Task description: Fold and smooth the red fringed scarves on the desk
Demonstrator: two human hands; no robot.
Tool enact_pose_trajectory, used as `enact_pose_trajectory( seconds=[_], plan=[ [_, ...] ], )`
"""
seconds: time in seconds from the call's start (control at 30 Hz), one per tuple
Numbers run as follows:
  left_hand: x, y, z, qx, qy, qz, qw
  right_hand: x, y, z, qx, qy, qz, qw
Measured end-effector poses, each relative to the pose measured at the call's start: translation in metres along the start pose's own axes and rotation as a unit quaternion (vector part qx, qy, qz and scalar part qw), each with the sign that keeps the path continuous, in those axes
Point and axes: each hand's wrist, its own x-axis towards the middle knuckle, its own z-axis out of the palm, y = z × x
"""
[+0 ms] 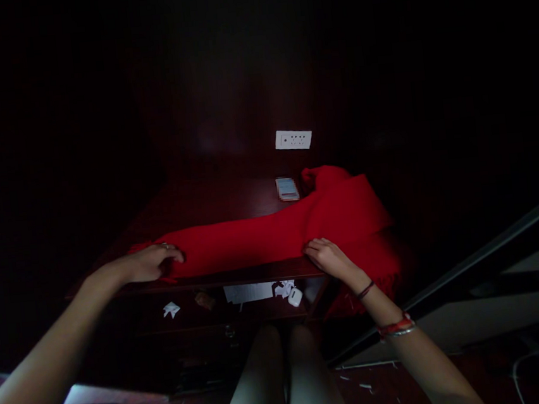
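Observation:
A red scarf (240,243) with fringed ends lies across the dark wooden desk (193,200). Its left part is a long, fairly flat strip, while the right part is bunched and layered and hangs over the front edge. At the strip's left end my left hand (154,262) rests with bent fingers closed on the cloth. My right hand (326,257) grips the near edge where the strip meets the bunched part, its fingertips pressed together on the fabric. The thumbs are partly hidden.
A lit phone (287,189) lies behind the scarf, below a white wall socket (293,139). In the open shelf under the desktop are crumpled paper (171,310), a paper sheet (249,292) and a white earbud case (294,297). A dark slanted bar (448,270) crosses the right side.

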Motion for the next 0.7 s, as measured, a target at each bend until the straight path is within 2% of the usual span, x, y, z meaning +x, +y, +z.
enact_pose_trajectory(
  seconds=[0.07, 0.1, 0.17, 0.23, 0.33, 0.43, 0.5, 0.6, 0.7],
  plan=[
    [0.009, 0.014, -0.007, -0.014, -0.048, 0.068, 0.996, -0.001, 0.0, 0.0, 0.015, 0.0, 0.0, 1.0],
    [0.016, 0.023, -0.009, -0.016, -0.047, 0.096, 0.994, -0.001, 0.0, -0.001, 0.024, 0.005, 0.002, 1.0],
    [0.035, 0.044, -0.006, -0.006, 0.003, 0.124, 0.992, -0.002, 0.002, -0.005, 0.038, 0.024, 0.012, 0.999],
    [0.057, 0.064, 0.008, 0.008, 0.06, 0.132, 0.989, -0.003, 0.007, -0.011, 0.044, 0.055, 0.034, 0.997],
    [0.089, 0.081, 0.042, 0.036, 0.121, 0.07, 0.99, -0.008, 0.02, -0.017, 0.025, 0.101, 0.086, 0.991],
    [0.107, 0.081, 0.073, 0.056, 0.088, -0.004, 0.995, -0.022, 0.037, -0.014, -0.006, 0.101, 0.117, 0.988],
    [0.111, 0.076, 0.084, 0.061, 0.068, -0.019, 0.996, -0.033, 0.047, -0.009, -0.017, 0.077, 0.121, 0.99],
    [0.11, 0.069, 0.088, 0.061, 0.063, -0.017, 0.996, -0.046, 0.054, -0.003, -0.017, 0.053, 0.126, 0.991],
    [0.108, 0.066, 0.086, 0.065, 0.06, -0.015, 0.996, -0.047, 0.053, -0.004, -0.009, 0.064, 0.126, 0.99]
  ],
)
